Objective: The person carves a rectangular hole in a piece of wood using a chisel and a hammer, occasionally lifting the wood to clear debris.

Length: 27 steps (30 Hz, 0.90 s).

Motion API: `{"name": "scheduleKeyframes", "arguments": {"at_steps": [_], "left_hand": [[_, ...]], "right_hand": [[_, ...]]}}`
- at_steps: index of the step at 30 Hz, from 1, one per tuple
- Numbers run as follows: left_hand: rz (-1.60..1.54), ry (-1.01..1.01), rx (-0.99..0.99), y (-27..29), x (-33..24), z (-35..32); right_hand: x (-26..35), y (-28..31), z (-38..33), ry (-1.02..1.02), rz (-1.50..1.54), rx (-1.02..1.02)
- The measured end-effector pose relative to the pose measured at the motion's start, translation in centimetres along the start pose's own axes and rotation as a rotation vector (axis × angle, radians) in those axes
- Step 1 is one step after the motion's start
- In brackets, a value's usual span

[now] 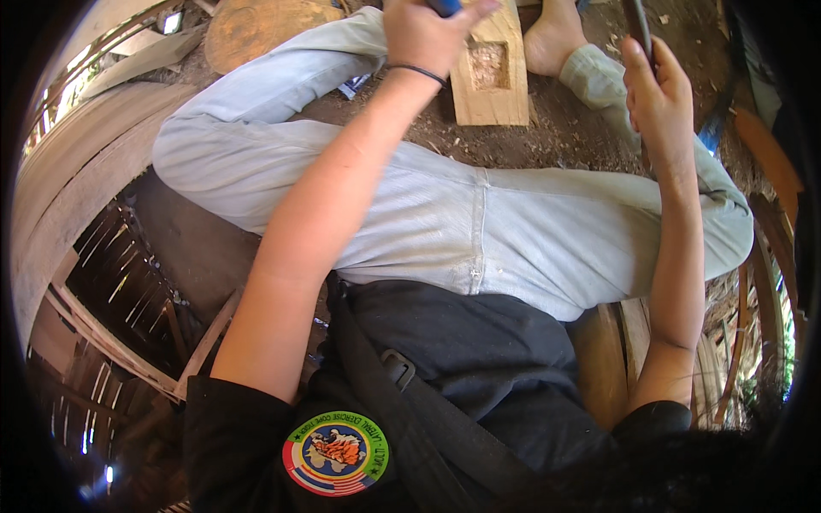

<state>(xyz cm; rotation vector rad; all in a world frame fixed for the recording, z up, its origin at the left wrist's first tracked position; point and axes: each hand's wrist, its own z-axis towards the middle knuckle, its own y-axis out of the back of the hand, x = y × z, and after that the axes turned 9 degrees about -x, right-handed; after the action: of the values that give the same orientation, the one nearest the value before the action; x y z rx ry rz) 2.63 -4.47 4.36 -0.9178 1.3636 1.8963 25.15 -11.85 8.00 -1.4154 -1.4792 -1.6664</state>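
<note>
A pale wooden block (486, 107) lies on the ground between my legs, with a rough rectangular recess (489, 67) cut into its top face. At the upper edge of the view, my left hand (428, 38) is closed round a tool with a blue handle (443, 7); the rest of that tool is hidden or out of view. This hand is over the block's left side, beside the recess. Off to the right, my right hand (660, 103) grips a dark, rod-like handle (639, 30), raised clear of the block. Its upper end leaves the view.
My bent legs (564, 227) frame the block, and a bare foot (554, 38) is close to its right side. A round wooden piece (256, 34) is at the upper left. Long planks (81, 171) line the left, and wood chips are scattered over the dirt floor (547, 145).
</note>
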Motion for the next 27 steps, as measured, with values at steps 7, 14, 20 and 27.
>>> {"name": "scheduleKeyframes", "arguments": {"at_steps": [7, 14, 20, 27], "left_hand": [[0.081, -0.264, 0.072, -1.0, 1.0, -0.8], [0.049, -0.218, 0.086, -1.2, 2.6, -1.0], [0.129, -0.111, 0.123, 0.1, 1.4, -0.6], [0.116, -0.084, 0.135, -1.1, 0.2, -0.9]], "right_hand": [[7.0, 1.0, -2.0, 0.188, -0.265, 0.145], [7.8, -0.2, -2.8, 0.521, -0.505, 0.168], [10.1, 0.9, -2.9, 0.405, -0.032, -0.09], [8.2, -0.8, -3.6, 0.453, -0.586, 0.243]]}}
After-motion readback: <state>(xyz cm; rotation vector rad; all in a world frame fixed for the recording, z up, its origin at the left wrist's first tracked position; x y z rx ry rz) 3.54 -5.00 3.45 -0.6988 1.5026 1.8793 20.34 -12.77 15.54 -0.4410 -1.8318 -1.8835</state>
